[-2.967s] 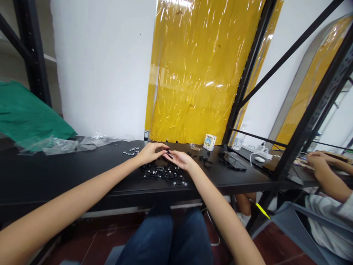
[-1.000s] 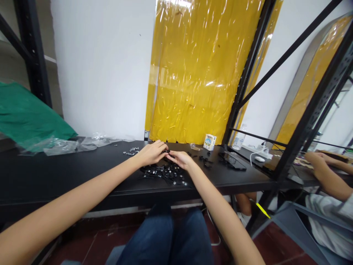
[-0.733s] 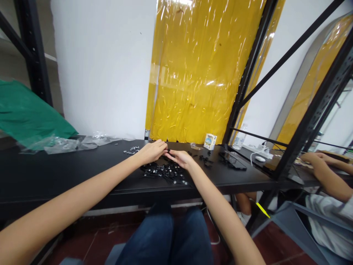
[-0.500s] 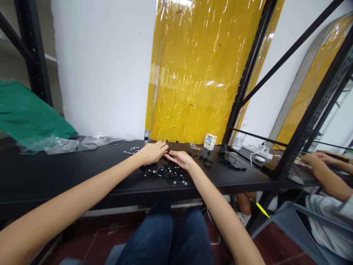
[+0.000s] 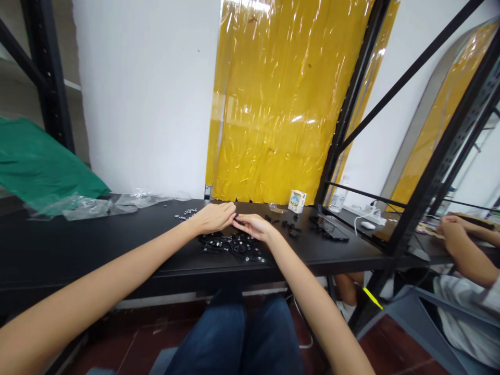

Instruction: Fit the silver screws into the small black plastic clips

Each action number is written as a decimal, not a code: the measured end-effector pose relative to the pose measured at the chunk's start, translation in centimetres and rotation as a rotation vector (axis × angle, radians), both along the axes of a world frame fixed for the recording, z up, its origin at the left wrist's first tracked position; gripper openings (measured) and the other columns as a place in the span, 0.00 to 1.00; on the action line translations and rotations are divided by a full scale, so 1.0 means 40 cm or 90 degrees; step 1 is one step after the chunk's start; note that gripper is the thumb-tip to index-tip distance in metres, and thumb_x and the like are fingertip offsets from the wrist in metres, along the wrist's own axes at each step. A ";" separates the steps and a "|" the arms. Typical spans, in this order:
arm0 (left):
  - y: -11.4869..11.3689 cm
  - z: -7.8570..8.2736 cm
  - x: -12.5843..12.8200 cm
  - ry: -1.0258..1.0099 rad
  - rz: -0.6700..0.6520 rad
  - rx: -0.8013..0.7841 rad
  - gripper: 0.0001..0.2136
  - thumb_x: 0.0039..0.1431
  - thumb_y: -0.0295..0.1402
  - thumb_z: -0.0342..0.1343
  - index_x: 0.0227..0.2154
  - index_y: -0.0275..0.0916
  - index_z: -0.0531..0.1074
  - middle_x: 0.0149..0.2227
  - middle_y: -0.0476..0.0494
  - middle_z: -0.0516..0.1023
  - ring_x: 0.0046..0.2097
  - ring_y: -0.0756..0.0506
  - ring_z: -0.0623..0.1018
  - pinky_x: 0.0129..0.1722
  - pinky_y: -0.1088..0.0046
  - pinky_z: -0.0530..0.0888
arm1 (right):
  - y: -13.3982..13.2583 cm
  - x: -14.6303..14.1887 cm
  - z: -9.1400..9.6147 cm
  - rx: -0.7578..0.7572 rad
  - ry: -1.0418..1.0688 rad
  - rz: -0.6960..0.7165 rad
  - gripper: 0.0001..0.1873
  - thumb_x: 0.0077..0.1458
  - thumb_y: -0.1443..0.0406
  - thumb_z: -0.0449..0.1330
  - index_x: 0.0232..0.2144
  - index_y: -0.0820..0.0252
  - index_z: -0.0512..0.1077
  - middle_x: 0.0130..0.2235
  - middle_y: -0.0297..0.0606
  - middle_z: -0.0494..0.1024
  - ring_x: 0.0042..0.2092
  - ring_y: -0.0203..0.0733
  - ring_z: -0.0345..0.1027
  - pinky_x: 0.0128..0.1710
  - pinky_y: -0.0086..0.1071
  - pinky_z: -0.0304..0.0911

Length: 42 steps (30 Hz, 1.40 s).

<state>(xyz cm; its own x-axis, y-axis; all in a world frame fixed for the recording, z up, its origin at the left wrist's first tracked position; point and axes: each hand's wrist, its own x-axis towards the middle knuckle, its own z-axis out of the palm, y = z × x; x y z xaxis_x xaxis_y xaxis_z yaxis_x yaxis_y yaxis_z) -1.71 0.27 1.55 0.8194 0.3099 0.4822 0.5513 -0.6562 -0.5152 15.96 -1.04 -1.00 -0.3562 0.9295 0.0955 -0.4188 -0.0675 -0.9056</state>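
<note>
My left hand (image 5: 214, 216) and my right hand (image 5: 253, 225) meet fingertip to fingertip over the black table (image 5: 97, 245). Both are closed in a pinch on a small black part (image 5: 236, 219) held between them. Just under and in front of the hands lies a pile of small black parts (image 5: 233, 244) with shiny bits. A few small silver parts (image 5: 186, 213) lie to the left of my left hand.
Clear plastic bags (image 5: 97, 204) and green sheeting (image 5: 35, 166) lie at the left. A small carton (image 5: 297, 201), loose black pieces (image 5: 291, 227) and a dark flat device (image 5: 330, 228) sit to the right. Another person's hands (image 5: 455, 232) work past the black rack post (image 5: 437, 166).
My hands stayed together over the pile, with only small shifts of the fingers on the black part. The other person's hands moved a little at the right.
</note>
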 end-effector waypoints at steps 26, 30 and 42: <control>-0.001 -0.002 -0.006 -0.007 0.040 -0.077 0.14 0.66 0.38 0.36 0.33 0.38 0.64 0.29 0.44 0.75 0.32 0.46 0.76 0.25 0.76 0.63 | 0.013 0.004 -0.011 -0.016 0.012 -0.011 0.08 0.51 0.80 0.55 0.29 0.75 0.74 0.31 0.44 0.80 0.38 0.39 0.76 0.48 0.31 0.68; 0.002 0.002 -0.006 -0.035 0.059 -0.053 0.17 0.66 0.40 0.35 0.33 0.38 0.66 0.30 0.43 0.77 0.34 0.45 0.77 0.26 0.76 0.64 | 0.019 0.006 -0.013 -0.026 0.048 -0.033 0.08 0.51 0.80 0.54 0.29 0.76 0.73 0.31 0.45 0.80 0.39 0.40 0.76 0.48 0.31 0.69; 0.040 0.033 -0.075 -0.266 0.487 -0.129 0.34 0.63 0.49 0.30 0.26 0.27 0.74 0.28 0.24 0.77 0.34 0.33 0.78 0.31 0.64 0.68 | 0.052 0.021 -0.018 -0.127 0.153 -0.167 0.05 0.56 0.78 0.53 0.34 0.76 0.68 0.37 0.51 0.77 0.42 0.39 0.75 0.44 0.26 0.70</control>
<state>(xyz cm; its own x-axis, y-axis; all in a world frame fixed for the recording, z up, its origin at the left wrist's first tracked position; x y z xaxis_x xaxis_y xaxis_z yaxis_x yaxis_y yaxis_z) -4.70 1.87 2.86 0.1240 0.8110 0.5717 0.9921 -0.0890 -0.0889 16.82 1.05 -1.73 -0.0934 0.9947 -0.0437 -0.6435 -0.0938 -0.7597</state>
